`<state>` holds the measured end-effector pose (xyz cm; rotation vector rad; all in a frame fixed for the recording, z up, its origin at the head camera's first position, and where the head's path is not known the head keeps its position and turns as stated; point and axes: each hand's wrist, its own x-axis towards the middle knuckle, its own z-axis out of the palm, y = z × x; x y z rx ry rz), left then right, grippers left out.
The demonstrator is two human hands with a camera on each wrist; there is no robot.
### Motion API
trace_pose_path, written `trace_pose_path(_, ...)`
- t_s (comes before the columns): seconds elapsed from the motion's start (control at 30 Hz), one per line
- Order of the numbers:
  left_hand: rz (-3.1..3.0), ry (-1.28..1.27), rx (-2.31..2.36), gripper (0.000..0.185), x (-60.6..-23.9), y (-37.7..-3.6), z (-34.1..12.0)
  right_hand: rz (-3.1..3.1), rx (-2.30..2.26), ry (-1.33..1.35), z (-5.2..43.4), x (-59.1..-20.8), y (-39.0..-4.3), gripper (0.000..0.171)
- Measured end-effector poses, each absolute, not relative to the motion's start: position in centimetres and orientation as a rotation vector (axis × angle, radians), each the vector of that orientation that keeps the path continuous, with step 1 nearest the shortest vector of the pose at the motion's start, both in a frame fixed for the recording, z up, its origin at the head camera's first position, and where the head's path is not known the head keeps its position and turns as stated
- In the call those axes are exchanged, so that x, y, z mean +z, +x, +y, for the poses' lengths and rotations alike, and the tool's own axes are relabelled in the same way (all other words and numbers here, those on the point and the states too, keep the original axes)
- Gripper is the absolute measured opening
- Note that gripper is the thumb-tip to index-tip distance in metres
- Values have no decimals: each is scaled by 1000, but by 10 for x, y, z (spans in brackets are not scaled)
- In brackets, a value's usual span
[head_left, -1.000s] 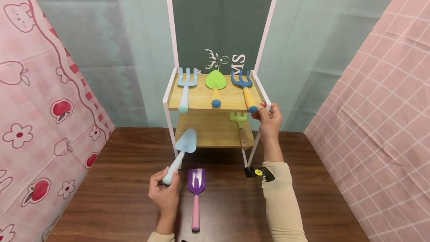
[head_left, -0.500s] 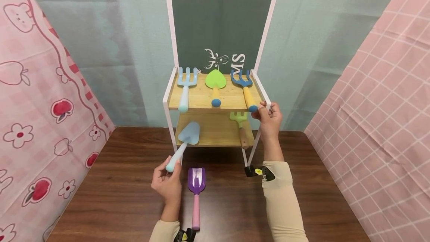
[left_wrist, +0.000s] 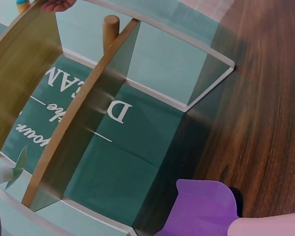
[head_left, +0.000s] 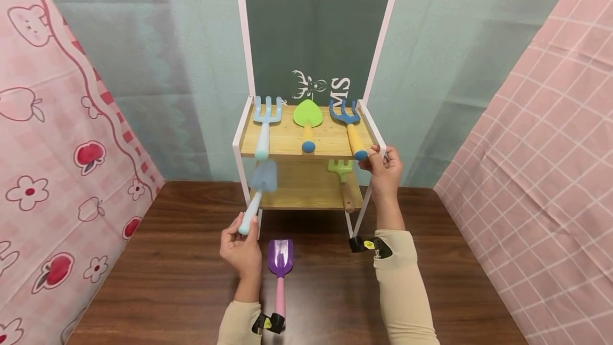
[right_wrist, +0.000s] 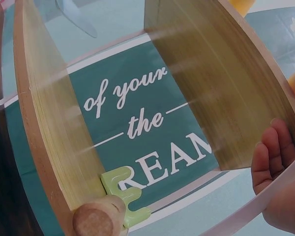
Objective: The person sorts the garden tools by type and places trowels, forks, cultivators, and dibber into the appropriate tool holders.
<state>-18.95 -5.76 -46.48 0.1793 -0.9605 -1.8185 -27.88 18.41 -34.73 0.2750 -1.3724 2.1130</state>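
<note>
Both arms wear long tan sleeves (head_left: 401, 286), and a small black camera (head_left: 367, 245) with a yellow sticker sits on each wrist

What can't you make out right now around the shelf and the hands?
- Light blue trowel: head view, blade motion-blurred; whether it touches the lower shelf is unclear.
- Left hand: left wrist view, cut off by the frame edges.
- Green rake: head view, tines hidden under the upper shelf.
- Right hand: fingertips hidden behind the rack's frame.

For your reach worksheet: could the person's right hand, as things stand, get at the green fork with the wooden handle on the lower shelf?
Probably yes. The right hand grips the rack's frame just above the green fork, and nothing blocks the shelf's open front.
</note>
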Motion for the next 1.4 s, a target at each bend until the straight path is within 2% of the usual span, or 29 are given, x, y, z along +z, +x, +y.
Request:
trace_pose_path(0.33, -906, 163, -1855, 29, -468, -207, -46, -1360, 2122, 267, 185, -347, -279, 10)
trace_pose_path(0.57, -1005, 202, -1793, 27, -451, -201, -38, -1366, 2113, 264, 185, -347, -280, 11)
trace_pose_path(1.4, -1038, 229, -1814, 25, -450, -216, -32, -1344, 2123, 274, 184, -348, -281, 13)
